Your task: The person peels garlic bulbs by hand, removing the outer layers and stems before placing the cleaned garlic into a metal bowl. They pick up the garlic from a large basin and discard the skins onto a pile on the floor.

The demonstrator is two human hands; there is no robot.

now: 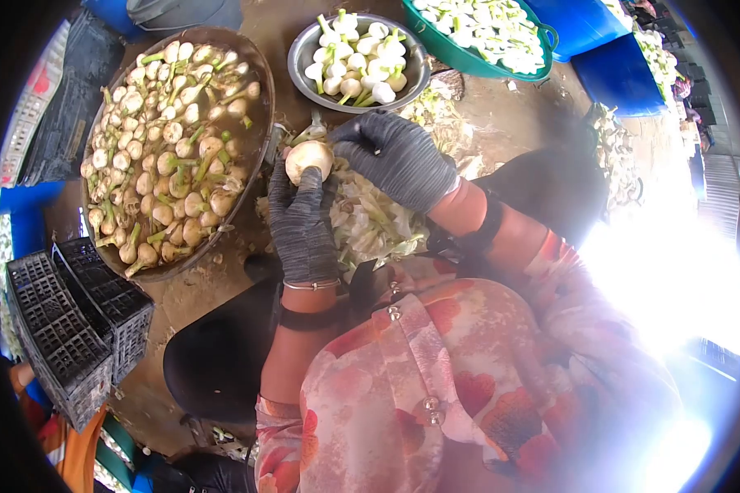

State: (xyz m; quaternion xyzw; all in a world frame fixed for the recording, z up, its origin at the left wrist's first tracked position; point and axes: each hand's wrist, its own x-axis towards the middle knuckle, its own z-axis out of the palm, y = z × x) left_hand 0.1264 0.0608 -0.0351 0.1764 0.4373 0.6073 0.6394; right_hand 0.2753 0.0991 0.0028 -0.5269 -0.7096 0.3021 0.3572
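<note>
My left hand (302,230), in a grey striped glove, is closed round a pale round garlic bulb (309,161), its thumb lying against the near side. Just to the right, my right hand (399,156) wears a matching glove. Its fingers are curled together close to the bulb, and whatever they may hold is hidden. Beneath both hands lies a heap of papery garlic peelings (370,218). Beyond them stands a grey metal bowl (424,74) with clean white bulbs on short green stems.
To the left is a wide brown basin (265,123) of unpeeled bulbs. A green tub (469,67) of white bulbs stands at the back, beside blue containers (621,74). Black plastic crates (57,320) sit at lower left, near a person's orange clothing (82,452). Glare covers the right.
</note>
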